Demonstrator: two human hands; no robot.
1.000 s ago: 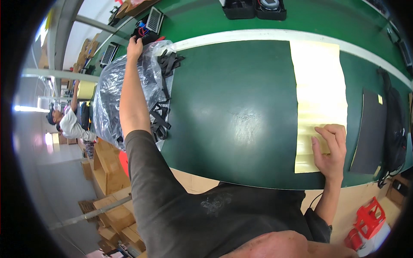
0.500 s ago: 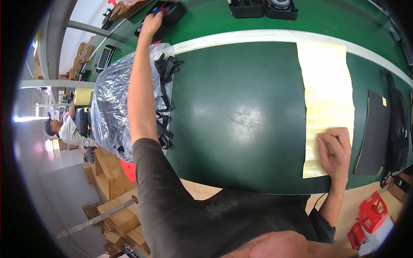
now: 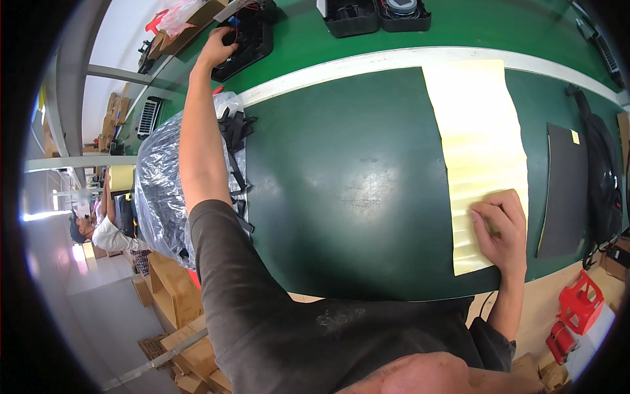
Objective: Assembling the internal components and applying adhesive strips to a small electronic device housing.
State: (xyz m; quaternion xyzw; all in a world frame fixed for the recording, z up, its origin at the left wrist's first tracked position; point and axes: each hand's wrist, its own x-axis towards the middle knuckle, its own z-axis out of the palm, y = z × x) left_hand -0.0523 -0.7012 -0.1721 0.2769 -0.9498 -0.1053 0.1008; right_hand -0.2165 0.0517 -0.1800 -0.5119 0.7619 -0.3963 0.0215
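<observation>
My left arm reaches to the far left, where my left hand point(image 3: 218, 48) closes over the near-left side of an open black case point(image 3: 252, 51). Wires and small parts show in and behind that case; the fingertips are partly hidden. On the right, my right hand point(image 3: 503, 228) rests over the lower part of a creased, pale yellow sheet point(image 3: 476, 131). Its fingers are curled with the tips close to the thumb, and whatever they may hold cannot be made out. The sheet lies lengthwise on a dark green table mat point(image 3: 341, 151).
A clear plastic bag point(image 3: 161, 190) with black straps sits at the table's left. Toward the right lie a dark grey panel point(image 3: 564, 190) and a black bag point(image 3: 600, 171). Another open black case point(image 3: 351, 20) stands on the green surface beyond the white rail point(image 3: 341, 65). A red stool point(image 3: 581, 302) is at lower right.
The view has shifted somewhat. My left hand has moved to the near-left side of the black case, which now sits nearer. The right hand keeps its curled pose over the yellow sheet.
</observation>
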